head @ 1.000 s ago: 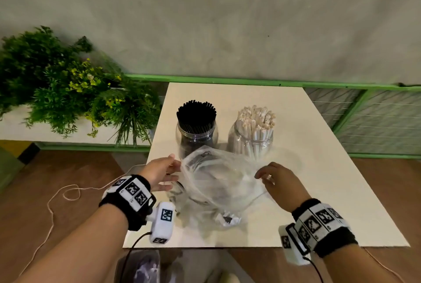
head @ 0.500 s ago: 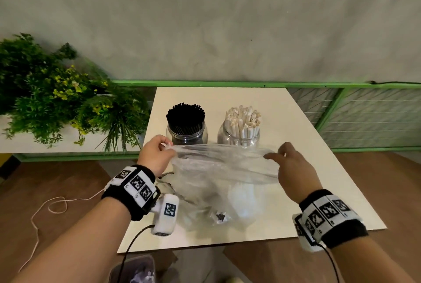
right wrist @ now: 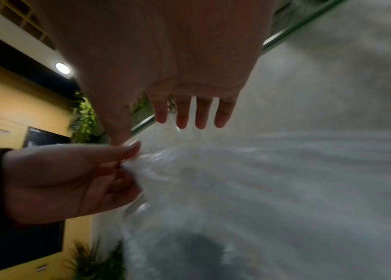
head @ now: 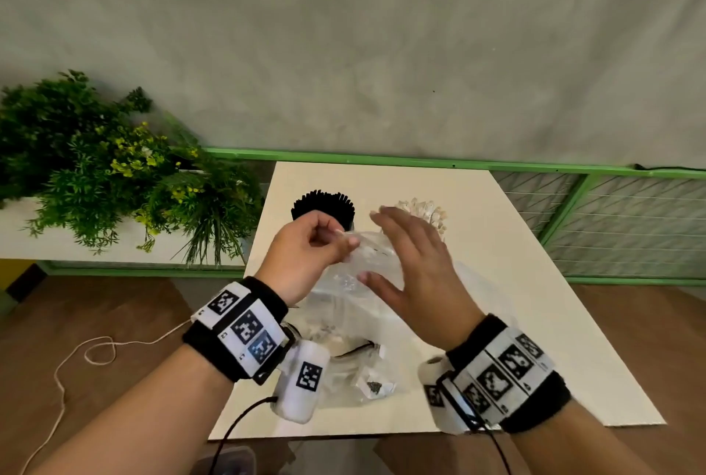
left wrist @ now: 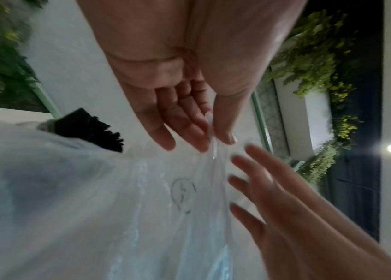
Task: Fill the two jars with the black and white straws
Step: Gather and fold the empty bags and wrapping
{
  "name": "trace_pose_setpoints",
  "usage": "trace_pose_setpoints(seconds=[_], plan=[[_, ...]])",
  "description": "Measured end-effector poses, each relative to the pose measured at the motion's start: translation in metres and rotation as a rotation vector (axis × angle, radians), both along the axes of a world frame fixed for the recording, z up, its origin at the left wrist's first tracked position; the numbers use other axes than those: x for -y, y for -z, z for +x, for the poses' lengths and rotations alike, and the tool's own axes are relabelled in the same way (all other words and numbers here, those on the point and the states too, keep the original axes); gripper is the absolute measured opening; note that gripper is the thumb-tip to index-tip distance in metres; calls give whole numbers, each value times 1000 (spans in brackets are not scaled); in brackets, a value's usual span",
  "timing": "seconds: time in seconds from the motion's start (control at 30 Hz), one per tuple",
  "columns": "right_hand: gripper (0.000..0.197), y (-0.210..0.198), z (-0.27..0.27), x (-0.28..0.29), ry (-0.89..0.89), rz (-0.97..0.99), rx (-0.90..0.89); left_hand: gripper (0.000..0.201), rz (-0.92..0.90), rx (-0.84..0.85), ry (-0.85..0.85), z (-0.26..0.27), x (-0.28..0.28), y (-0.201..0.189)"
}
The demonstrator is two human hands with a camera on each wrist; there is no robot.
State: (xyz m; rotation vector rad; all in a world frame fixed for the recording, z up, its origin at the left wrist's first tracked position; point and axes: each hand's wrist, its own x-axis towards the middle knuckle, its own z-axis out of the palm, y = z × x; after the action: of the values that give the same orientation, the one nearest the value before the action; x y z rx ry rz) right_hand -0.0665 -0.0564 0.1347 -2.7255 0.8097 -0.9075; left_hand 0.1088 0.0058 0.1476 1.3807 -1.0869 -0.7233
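Our left hand (head: 305, 253) pinches the clear plastic bag (head: 366, 272) just near of the full jars; our right hand (head: 416, 264) hovers spread, fingers straight. The black straws (head: 323, 205) and white straws (head: 424, 209) stand close behind, so we judge a swung bag could topple them.

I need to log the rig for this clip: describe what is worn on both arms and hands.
Both forearms are bare, with no sleeves. The left hand and right hand wear no gloves. Each wrist carries a black band with white panels of square black-and-white markers. A white camera pod with its own marker hangs below each wrist, trailing a black cable.
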Motion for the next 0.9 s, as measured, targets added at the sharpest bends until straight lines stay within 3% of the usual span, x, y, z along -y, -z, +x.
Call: trace_pose_setpoints(seconds=[0.07, 0.13, 0.2, 0.27, 0.33, 0.47, 0.53, 0.67, 0.83, 0.9], plan=[[47, -7, 22, 1, -46, 45, 29, 17, -73, 31, 26, -2, -2, -5], [34, -14, 28, 10, -84, 135, 201, 44, -49, 153, 16, 11, -6, -4], [23, -22, 27, 20, -107, 221, 321, 81, 92, 500, -6, 34, -13, 3], [18, -30, 24, 27, -129, 284, 367, 92, 223, 742, -33, 54, -20, 13], [13, -38, 23, 34, -134, 269, 432, 82, 244, 673, -70, 67, -22, 19], [14, -53, 21, 41, -90, 214, 555, 24, 152, 542, -155, 73, -21, 18], [19, -60, 20, 40, -119, 274, 603, 9, 88, 465, -199, 69, -18, 14], [13, -71, 22, 41, -113, 300, 650, 7, -17, 290, -212, 56, -11, 1], [18, -84, -8, 78, 65, 262, 912, 14, -35, 300, -338, 83, -14, -18], [24, -85, -18, 89, 94, 236, 936, 14, -55, 310, -361, 96, -18, -27]])
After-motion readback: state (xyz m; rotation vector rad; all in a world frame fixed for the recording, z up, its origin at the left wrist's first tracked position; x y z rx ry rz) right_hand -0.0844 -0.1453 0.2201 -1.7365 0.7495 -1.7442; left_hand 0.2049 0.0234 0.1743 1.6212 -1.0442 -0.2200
